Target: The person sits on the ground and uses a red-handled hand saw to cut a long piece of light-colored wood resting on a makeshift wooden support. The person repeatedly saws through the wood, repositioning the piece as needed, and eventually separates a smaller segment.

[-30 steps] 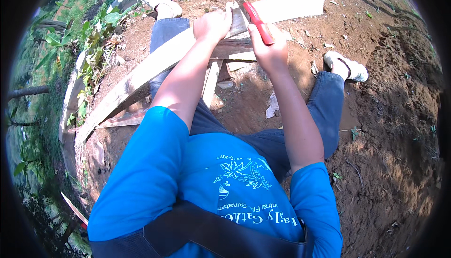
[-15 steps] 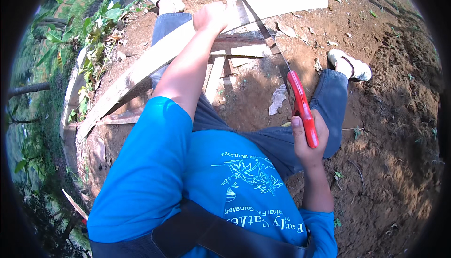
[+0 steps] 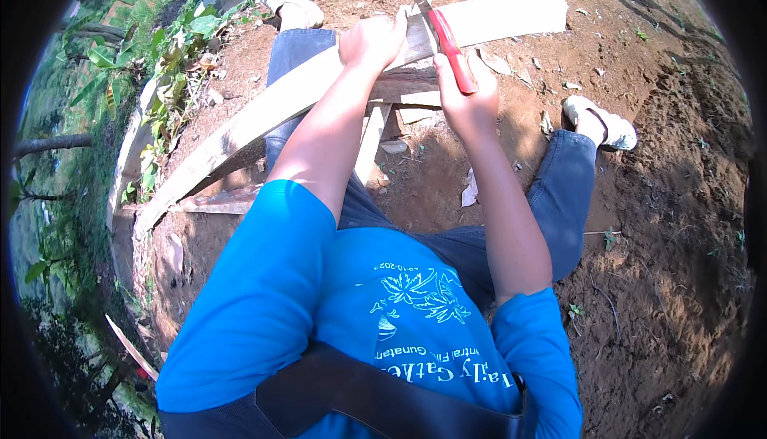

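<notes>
While the saw [image 3: 435,27] with the red handle crossed the pale wooden plank [image 3: 264,111] near its far end, the right hand [image 3: 467,99] was closed fully around the handle, blade pointing away from the person. The left hand [image 3: 371,39] was curled over the plank's edge just left of the blade, pressing it down. A darker board [image 3: 403,87] lay under the plank, resting on bare brown soil [image 3: 663,223]. Green plants [image 3: 172,55] bordered the soil's left edge.
</notes>
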`<state>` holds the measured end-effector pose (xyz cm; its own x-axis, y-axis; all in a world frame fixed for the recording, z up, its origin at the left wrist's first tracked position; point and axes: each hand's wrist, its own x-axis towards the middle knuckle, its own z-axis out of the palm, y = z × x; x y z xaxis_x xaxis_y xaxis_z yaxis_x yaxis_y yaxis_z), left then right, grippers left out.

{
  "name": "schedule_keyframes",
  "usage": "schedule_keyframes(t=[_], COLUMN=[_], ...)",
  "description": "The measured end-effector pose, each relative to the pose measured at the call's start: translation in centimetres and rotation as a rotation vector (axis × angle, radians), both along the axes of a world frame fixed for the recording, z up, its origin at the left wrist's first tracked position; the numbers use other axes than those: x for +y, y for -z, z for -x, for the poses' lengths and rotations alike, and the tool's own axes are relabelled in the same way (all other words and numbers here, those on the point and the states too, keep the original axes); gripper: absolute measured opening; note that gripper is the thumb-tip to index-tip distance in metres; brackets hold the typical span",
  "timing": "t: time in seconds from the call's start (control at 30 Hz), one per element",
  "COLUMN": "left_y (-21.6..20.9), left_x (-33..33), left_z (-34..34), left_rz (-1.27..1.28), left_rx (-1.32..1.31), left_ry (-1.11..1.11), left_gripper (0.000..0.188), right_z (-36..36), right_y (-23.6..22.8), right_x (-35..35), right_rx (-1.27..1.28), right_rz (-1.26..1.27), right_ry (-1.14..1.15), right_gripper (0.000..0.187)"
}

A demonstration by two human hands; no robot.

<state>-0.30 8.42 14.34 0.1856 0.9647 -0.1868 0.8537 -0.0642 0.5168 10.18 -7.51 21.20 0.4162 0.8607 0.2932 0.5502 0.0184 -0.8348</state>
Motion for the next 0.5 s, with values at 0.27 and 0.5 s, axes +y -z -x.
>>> schedule_keyframes(t=[0.27, 0.5], left_y=[0.5, -0.5], left_x=[1.0, -1.6], left_z=[-0.3, -0.8], left_rz=[-0.092, -0.010], left_rx=[-0.006, -0.036], left_ry=[-0.041, 0.008], left_gripper=[0.064, 0.060], right_z=[0.4, -0.3], right_y=[-9.4, -2.1], right_x=[-19.0, -5.2], right_rx=[0.023, -0.067], right_rz=[0.269, 0.199], right_ry=[0.031, -0.011], right_gripper=[0.023, 0.019])
